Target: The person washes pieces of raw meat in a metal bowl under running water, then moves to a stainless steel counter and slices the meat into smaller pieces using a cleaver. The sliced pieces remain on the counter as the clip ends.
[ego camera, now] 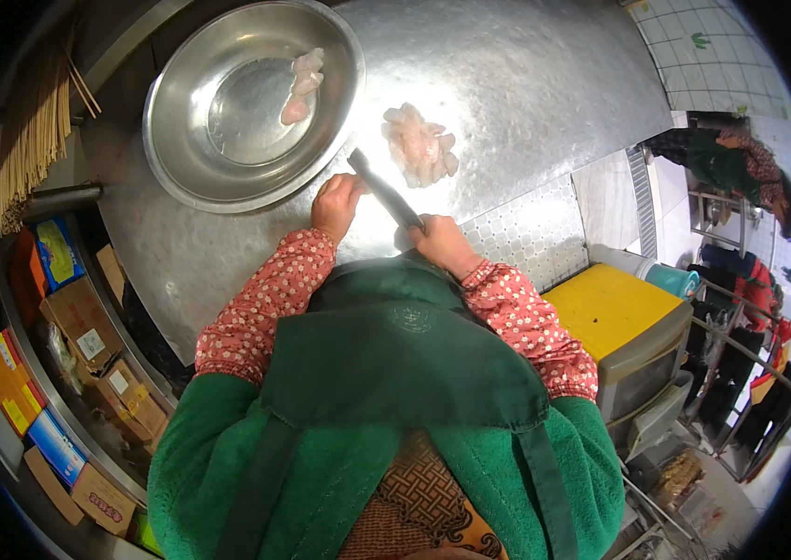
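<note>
My right hand is closed around the handle end of a dark, narrow tool, which looks like a knife seen along its edge. My left hand is beside the tool's far end, its fingers curled low over the steel worktop; whether they pinch anything is hidden. A pile of pale raw meat pieces lies on the worktop just beyond the tool. To the left stands a wide stainless steel basin, with a few more pale meat pieces inside it.
Bundled wooden sticks hang over the upper left. Cardboard boxes fill a shelf at the left. A yellow-topped cabinet stands by my right arm. One person in a green apron and another in red are farther right, near metal racks.
</note>
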A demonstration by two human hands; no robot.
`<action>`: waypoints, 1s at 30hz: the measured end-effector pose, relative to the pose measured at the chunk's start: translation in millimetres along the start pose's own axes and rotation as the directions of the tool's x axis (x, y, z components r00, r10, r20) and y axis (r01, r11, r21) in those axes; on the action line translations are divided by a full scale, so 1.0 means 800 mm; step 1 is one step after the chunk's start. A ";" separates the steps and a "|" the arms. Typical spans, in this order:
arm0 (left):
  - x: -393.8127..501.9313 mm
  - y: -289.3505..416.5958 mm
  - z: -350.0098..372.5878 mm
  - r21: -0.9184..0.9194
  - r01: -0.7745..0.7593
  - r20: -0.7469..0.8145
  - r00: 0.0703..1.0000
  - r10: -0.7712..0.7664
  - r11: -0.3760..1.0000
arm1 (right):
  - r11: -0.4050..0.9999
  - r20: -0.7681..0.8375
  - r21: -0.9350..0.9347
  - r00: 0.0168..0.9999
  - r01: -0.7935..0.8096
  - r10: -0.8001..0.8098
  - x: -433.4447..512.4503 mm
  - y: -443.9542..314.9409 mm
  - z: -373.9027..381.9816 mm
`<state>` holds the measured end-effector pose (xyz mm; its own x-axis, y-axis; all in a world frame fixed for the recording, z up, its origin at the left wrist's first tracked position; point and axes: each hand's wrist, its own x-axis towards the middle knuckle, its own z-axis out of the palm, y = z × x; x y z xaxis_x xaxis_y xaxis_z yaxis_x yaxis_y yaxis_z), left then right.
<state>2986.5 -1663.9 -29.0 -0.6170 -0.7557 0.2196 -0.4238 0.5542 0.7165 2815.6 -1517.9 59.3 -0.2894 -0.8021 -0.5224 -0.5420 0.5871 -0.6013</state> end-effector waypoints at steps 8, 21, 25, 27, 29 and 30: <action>-0.003 -0.002 0.006 0.017 -0.043 -0.018 0.999 0.043 0.999 | 0.999 -0.002 -0.047 1.000 0.016 -0.016 0.028 -0.005 0.018; -0.020 -0.003 0.013 0.025 -0.105 0.105 0.989 0.102 0.994 | 0.997 -0.063 -0.067 0.997 0.034 -0.038 0.035 0.004 0.037; -0.043 0.001 0.017 -0.116 -0.250 0.234 0.934 0.271 0.961 | 0.996 -0.083 -0.020 0.992 0.091 -0.093 0.059 -0.007 0.039; -0.040 -0.001 0.017 -0.067 -0.214 0.211 0.952 0.224 0.974 | 0.994 -0.069 0.004 0.991 0.112 -0.111 0.060 -0.003 0.032; -0.022 -0.003 0.017 0.024 -0.175 0.163 0.972 0.169 0.984 | 0.995 -0.089 -0.012 0.991 0.098 -0.099 0.059 0.006 0.020; -0.007 -0.003 0.018 0.086 0.024 0.248 0.968 -0.044 0.996 | 0.994 -0.108 -0.021 0.988 0.106 -0.108 0.060 0.010 0.012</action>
<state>2981.6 -1655.5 -41.3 -0.7425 -0.6696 0.0170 -0.4935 0.5640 0.6621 2804.8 -1550.7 23.6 -0.3131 -0.8677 -0.3861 -0.5857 0.4965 -0.6407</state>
